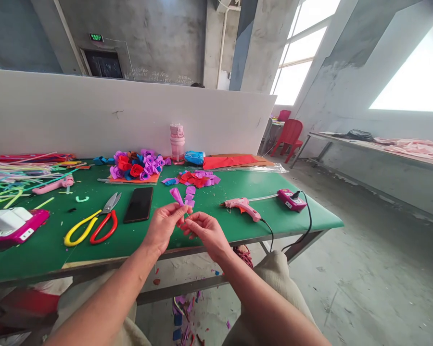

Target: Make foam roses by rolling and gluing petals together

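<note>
My left hand [166,223] is closed in a pinch on a purple paper petal [176,195], which sticks up beyond the fingertips. Close beside it, my right hand [206,231] is pinched on a thin stem [186,214] that runs between the two hands. The fingers partly hide where petal and stem meet. Just past the hands lie a few loose purple petals [190,191]. Farther back are a pile of red and purple petals [198,179] and a heap of finished paper flowers [137,165] in purple, red and blue.
Scissors [100,218] and a black phone [139,204] lie left of my hands. A pink glue gun [241,207] is on the right, with its cord near a magenta power strip [291,200]. A pink bottle [177,142] stands at the back, before a white partition [130,115].
</note>
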`<act>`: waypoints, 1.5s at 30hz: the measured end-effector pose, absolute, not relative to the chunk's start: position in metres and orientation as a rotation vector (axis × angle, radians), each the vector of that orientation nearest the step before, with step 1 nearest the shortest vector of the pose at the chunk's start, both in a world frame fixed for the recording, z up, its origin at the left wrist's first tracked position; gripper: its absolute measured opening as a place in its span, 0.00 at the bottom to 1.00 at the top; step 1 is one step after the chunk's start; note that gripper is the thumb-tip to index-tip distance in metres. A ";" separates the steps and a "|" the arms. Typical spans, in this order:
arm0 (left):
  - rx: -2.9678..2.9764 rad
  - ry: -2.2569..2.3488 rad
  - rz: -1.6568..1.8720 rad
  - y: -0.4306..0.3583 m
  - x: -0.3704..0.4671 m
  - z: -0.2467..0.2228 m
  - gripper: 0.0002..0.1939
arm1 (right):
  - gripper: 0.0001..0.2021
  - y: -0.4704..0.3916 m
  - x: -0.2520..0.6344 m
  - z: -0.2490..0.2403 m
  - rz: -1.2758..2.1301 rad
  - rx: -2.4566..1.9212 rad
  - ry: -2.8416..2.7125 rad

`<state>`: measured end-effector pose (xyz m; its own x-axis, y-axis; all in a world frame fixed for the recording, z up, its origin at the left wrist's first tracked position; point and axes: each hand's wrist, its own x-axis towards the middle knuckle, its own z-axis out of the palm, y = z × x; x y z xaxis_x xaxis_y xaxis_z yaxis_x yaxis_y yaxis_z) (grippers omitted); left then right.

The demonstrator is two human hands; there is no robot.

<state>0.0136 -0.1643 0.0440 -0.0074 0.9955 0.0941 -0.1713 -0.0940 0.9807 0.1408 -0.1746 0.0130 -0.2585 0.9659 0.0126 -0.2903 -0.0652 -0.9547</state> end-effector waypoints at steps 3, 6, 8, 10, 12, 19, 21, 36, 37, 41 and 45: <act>1.186 1.015 1.492 -0.167 0.013 0.054 0.14 | 0.18 -0.173 0.142 0.018 1.368 -0.871 -1.258; 1.244 1.080 1.502 -0.183 0.011 0.059 0.16 | 0.18 -0.174 0.143 0.028 1.184 -0.835 -1.305; 1.302 1.168 1.473 -0.199 0.009 0.052 0.17 | 0.16 -0.180 0.143 0.034 1.142 -0.801 -1.302; 1.367 1.248 1.453 -0.216 0.007 0.037 0.18 | 0.14 -0.189 0.143 0.035 1.149 -0.778 -1.277; 1.403 1.287 1.415 -0.228 0.006 0.017 0.18 | 0.14 -0.200 0.145 0.028 1.161 -0.804 -1.235; 1.367 1.207 1.364 -0.231 0.011 -0.018 0.18 | 0.19 -0.222 0.150 -0.002 1.117 -0.968 -1.115; 1.379 1.213 1.370 -0.230 0.011 -0.017 0.18 | 0.20 -0.221 0.150 -0.002 1.099 -0.934 -1.191; 1.680 1.195 1.370 -0.235 0.006 -0.001 0.14 | 0.17 -0.229 0.149 0.010 0.669 -0.841 -1.685; 1.684 1.188 1.361 -0.236 0.006 -0.001 0.14 | 0.16 -0.228 0.150 0.010 0.688 -0.842 -1.686; 1.748 1.143 1.323 -0.243 0.006 0.006 0.12 | 0.13 -0.230 0.155 0.011 0.752 -0.856 -1.673; 1.847 1.125 1.317 -0.251 0.005 0.014 0.11 | 0.11 -0.238 0.158 0.016 0.769 -0.809 -1.651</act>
<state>0.0049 -0.2510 0.0140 0.1486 0.8876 0.4359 0.2924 -0.4606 0.8381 0.1584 -0.2376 0.0156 -0.1774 0.8259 0.5352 0.1218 0.5581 -0.8208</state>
